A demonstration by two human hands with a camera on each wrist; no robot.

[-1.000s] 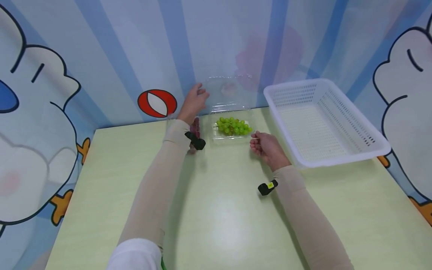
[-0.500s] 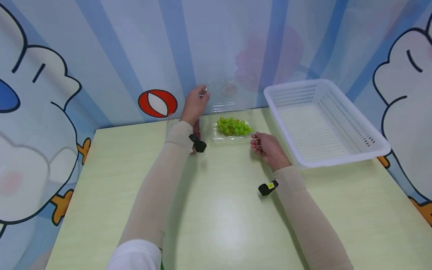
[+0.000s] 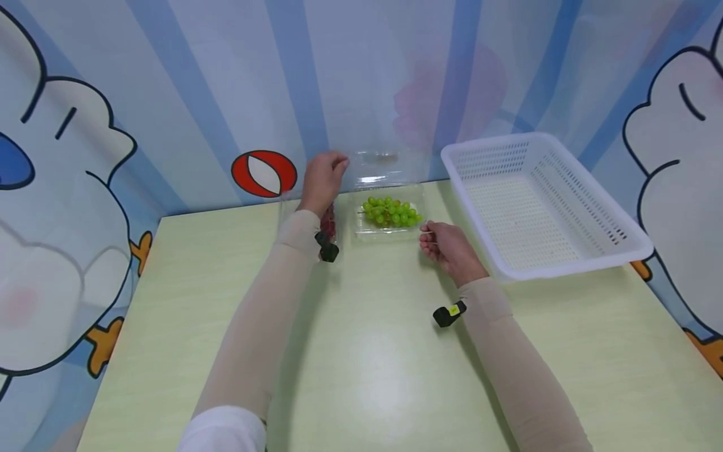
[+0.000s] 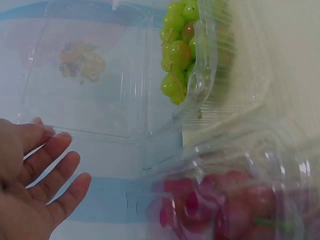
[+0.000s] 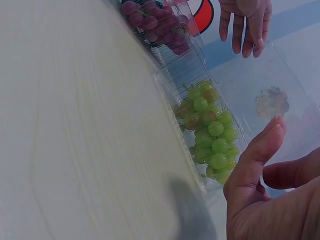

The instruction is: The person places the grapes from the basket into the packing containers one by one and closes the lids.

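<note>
A clear plastic clamshell box [image 3: 367, 235] stands at the table's back edge with its lid [image 4: 100, 107] raised. Green grapes [image 3: 391, 211] lie inside it. At the lid's left corner, my left hand [image 3: 323, 179] pinches the edge between thumb and forefinger, its other fingers spread in the left wrist view. My right hand [image 3: 450, 248] is by the box's front right corner, fingers loosely bent and thumb apart from the forefinger; whether it touches the box I cannot tell. A second clear box [image 4: 285, 155] with red grapes [image 4: 235, 205] stands to the left, partly hidden by my left wrist in the head view.
A white perforated plastic basket [image 3: 570, 267] stands at the right of the pale table [image 3: 361, 351], just beyond my right hand. Behind the table hangs a blue striped cloth [image 3: 373, 69] printed with cartoon figures.
My left hand has come in to the lid's edge and moved down slightly. The lid now leans lower towards the box. My right hand has stayed in place.
</note>
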